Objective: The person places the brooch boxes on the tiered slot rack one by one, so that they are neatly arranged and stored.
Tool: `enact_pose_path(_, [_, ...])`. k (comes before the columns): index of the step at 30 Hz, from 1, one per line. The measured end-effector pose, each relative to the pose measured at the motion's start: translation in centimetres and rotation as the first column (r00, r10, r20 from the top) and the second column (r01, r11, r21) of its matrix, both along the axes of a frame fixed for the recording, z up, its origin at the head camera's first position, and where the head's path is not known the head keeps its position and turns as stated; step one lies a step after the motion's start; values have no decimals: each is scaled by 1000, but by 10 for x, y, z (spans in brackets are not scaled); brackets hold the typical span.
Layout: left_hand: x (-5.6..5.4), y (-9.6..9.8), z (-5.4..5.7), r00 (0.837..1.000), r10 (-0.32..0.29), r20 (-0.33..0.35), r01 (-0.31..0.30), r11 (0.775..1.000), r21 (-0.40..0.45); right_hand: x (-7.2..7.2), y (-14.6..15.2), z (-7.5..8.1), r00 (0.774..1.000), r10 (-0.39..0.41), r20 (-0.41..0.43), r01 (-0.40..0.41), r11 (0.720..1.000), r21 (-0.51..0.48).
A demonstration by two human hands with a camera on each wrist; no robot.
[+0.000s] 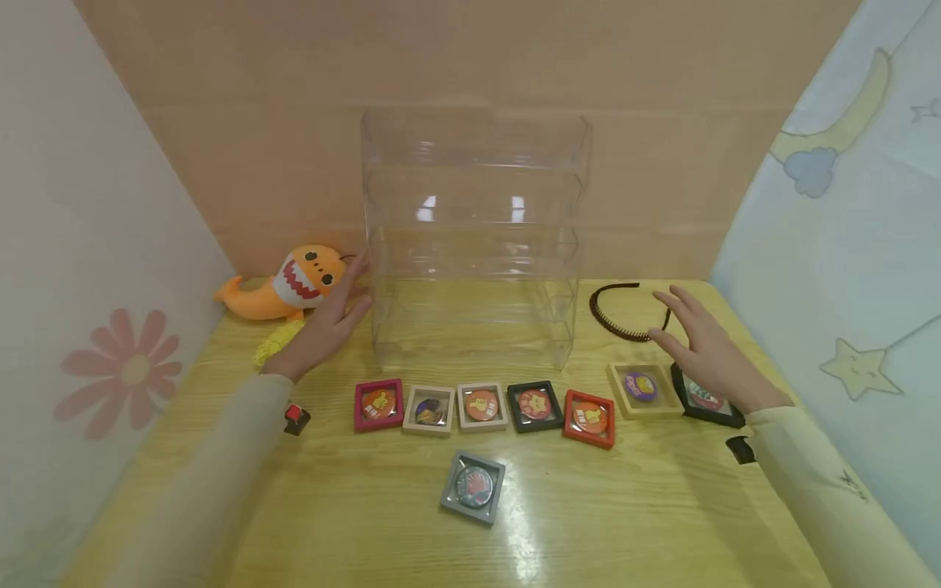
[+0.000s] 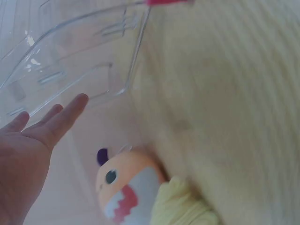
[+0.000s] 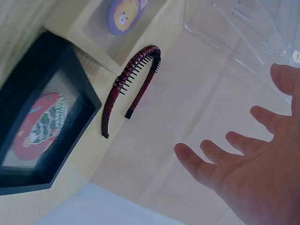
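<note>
Clear tiered rack (image 1: 474, 269), one: we find it standing upright at the back of the desk (image 1: 353, 523), its tiers running crosswise between the hands. Left hand (image 1: 323, 322), the nearer: just beside the rack's left side, fingers extended, thumb apart; contact, we cannot tell. The rack lies directly to the right of those fingers. Right hand (image 1: 709, 351): fingers spread, holding nothing, well apart from the rack, which lies to its left; we judge this gap the deciding relation. Beneath or near that hand, we list a headband (image 1: 616, 329) and a black-framed badge (image 1: 709, 402).
</note>
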State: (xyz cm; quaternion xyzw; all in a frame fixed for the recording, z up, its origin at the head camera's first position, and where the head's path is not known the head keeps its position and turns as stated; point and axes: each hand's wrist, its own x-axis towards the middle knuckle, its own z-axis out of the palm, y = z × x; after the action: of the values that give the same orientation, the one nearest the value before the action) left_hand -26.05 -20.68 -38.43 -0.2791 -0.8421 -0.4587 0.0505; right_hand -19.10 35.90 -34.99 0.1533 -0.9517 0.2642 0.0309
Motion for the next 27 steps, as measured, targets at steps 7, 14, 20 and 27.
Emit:
enact_pose_path(7, [14, 15, 5, 998, 6, -69, 0, 996, 85, 43, 14, -2, 991, -65, -120, 54, 994, -93])
enact_pose_path(14, [26, 25, 12, 998, 17, -62, -11, 995, 96, 87, 37, -11, 958, -186, -217, 164, 980, -117])
enact_pose_path(20, [16, 20, -8, 998, 53, -30, -50, 994, 99, 109, 50, -22, 955, -243, -171, 225, 967, -116])
enact_pose_path(27, [16, 17, -13, 997, 69, -46, -64, 993, 99, 118, 66, -38, 960, -263, -100, 249, 959, -136])
